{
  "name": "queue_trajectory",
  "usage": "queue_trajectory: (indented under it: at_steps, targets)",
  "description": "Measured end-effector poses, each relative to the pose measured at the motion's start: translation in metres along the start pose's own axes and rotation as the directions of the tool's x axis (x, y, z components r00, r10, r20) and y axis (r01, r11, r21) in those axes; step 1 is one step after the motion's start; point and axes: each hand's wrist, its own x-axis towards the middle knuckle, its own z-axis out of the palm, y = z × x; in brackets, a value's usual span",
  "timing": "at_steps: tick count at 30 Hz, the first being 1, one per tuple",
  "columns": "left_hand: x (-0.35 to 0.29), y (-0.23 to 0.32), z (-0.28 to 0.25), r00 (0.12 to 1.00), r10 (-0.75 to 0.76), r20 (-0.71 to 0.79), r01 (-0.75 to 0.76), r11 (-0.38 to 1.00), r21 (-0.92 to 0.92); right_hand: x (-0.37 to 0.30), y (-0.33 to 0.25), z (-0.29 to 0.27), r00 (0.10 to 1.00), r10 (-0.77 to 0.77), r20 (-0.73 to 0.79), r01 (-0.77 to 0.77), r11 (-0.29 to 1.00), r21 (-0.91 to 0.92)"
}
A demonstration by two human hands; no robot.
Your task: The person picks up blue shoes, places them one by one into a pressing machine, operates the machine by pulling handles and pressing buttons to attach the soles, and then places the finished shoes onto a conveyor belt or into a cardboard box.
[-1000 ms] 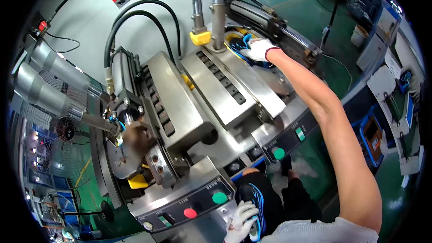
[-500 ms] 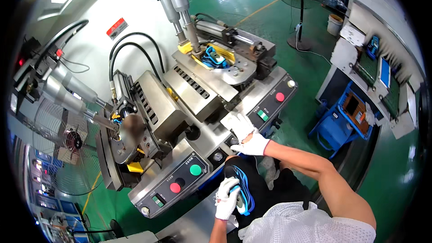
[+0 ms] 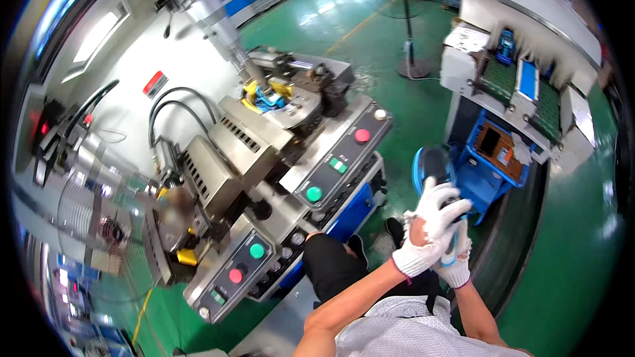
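Observation:
A black shoe with bright blue edging is held out to my right, in front of a blue plastic chair-like stand. My left hand, in a white knit glove, reaches across with its fingers curled over the shoe. Beneath and beside it my right hand, gloved the same way, also grips the shoe; its fingers are partly hidden. To the left stands a two-station metal press. A blue shoe piece sits between yellow pads at its far station.
The control panels carry red and green buttons. At the right, a conveyor machine with bristles holds another blue shoe. Below it, the blue stand bears a brown tray. A pole on a round base stands farther off.
My right hand has left the press panel and joined my left on the shoe. The left hand has carried the shoe from my lap to the right. The view has turned rightward.

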Motion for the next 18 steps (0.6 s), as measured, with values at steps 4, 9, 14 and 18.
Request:
queue_trajectory:
  at_steps: [4,9,14,18]
  targets:
    - [0.054,0.024,0.027,0.97,0.236,0.053,-0.23,0.968,-0.097,0.022,0.064,-0.051,0.832,0.212,-0.513,0.046,0.895,0.444]
    - [-0.005,-0.015,0.008,0.971,-0.002,0.241,0.018,0.998,-0.064,0.129,0.087,-0.141,0.519,0.107,-0.848,0.134,0.97,0.205]
    - [-0.125,-0.066,0.005,0.775,-0.552,0.307,0.56,0.825,0.068,0.263,0.172,-0.253,0.518,0.116,-0.847,-0.344,0.936,-0.082]
    - [-0.159,-0.07,-0.009,0.675,-0.667,0.316,0.659,0.738,0.15,0.311,0.263,-0.353,0.751,0.084,-0.655,-0.444,0.798,-0.407]
